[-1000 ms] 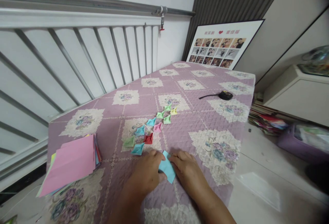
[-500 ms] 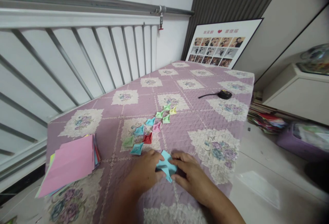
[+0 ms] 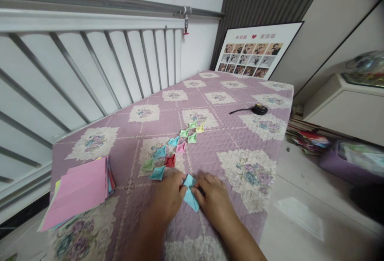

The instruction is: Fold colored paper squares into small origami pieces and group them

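Observation:
A light blue folded paper (image 3: 191,198) lies on the flowered tablecloth (image 3: 207,157) between my hands, now a narrow pointed shape. My left hand (image 3: 171,192) holds its left edge with thumb and fingertips. From the right, my right hand (image 3: 212,197) presses on the paper, thumb on its surface and fingers curled. Just beyond them stand several small folded paper pieces, among them a blue one (image 3: 157,173), a red one (image 3: 170,160), a pink one (image 3: 181,148) and a yellow one (image 3: 200,128).
A stack of square coloured paper (image 3: 81,187), pink on top, lies at the table's left. Toward the right back is a black object with a strap (image 3: 259,109). A white radiator (image 3: 132,61) borders the left side; a photo board (image 3: 255,51) stands behind the table.
The blue paper has gone from a wider, partly opened shape to a narrower, flatter one. My right hand has moved closer over its right side. The view has shifted slightly.

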Demonstrator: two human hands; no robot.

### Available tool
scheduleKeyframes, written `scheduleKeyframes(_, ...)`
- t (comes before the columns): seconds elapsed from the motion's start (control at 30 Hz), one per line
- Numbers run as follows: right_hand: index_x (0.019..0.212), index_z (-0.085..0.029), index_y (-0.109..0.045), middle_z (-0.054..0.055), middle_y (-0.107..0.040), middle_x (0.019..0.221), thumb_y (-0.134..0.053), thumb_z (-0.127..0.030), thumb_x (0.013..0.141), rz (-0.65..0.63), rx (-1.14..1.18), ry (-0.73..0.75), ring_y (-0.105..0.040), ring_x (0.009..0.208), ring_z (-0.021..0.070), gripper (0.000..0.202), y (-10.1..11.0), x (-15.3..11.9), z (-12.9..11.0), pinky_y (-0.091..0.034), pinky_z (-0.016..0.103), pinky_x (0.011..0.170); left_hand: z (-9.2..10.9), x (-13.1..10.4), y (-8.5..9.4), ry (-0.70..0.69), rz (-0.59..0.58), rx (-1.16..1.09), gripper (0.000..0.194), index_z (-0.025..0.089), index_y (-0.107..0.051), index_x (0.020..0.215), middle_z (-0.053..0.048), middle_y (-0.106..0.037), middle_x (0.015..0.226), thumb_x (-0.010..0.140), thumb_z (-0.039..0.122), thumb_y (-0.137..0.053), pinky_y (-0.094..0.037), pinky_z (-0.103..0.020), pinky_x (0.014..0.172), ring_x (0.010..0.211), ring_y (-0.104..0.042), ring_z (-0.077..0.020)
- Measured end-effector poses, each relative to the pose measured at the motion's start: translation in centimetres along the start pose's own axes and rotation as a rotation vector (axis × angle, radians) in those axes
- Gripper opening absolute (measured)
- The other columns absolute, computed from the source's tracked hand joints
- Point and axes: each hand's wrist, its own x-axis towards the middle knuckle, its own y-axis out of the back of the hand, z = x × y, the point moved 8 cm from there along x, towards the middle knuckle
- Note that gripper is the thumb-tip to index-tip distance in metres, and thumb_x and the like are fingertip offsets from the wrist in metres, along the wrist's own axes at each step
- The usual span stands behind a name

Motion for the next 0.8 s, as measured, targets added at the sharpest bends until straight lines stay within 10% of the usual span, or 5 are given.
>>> scheduleKeyframes(0.23, 0.072, -0.024, -0.061, 0.003, -0.062, 0.083, -0.064, -0.033, 0.081, 0.091, -0.135, -0.073, -0.054, 0.085, 0.0219, 0.013, -0.5, 0.8, -0.2, -0.031, 0.035, 0.074, -0.4, 0.0, 0.1, 0.041, 0.063, 0.021, 0.011, 0.021, -0.051, 0.091, 0.000, -0.058, 0.094, 0.082, 0.016, -0.054, -0.038, -0.025, 0.075, 0.089, -0.055, -0.0152)
scheduleKeyframes(0.8, 0.073, -0.023, -0.060, 0.000, -0.065, 0.080, -0.064, -0.033, 0.082, 0.126, -0.163, -0.113, -0.056, 0.083, 0.0196, 0.014, -0.5, 1.9, 0.0, -0.027, 0.032, 0.071, 1.7, -1.3, 0.5, -0.193, -0.189, 0.011, 0.031, 0.023, -0.057, 0.102, -0.004, -0.053, 0.110, 0.072, 0.017, -0.058, -0.038, -0.029, 0.091, 0.102, -0.052, -0.0198)
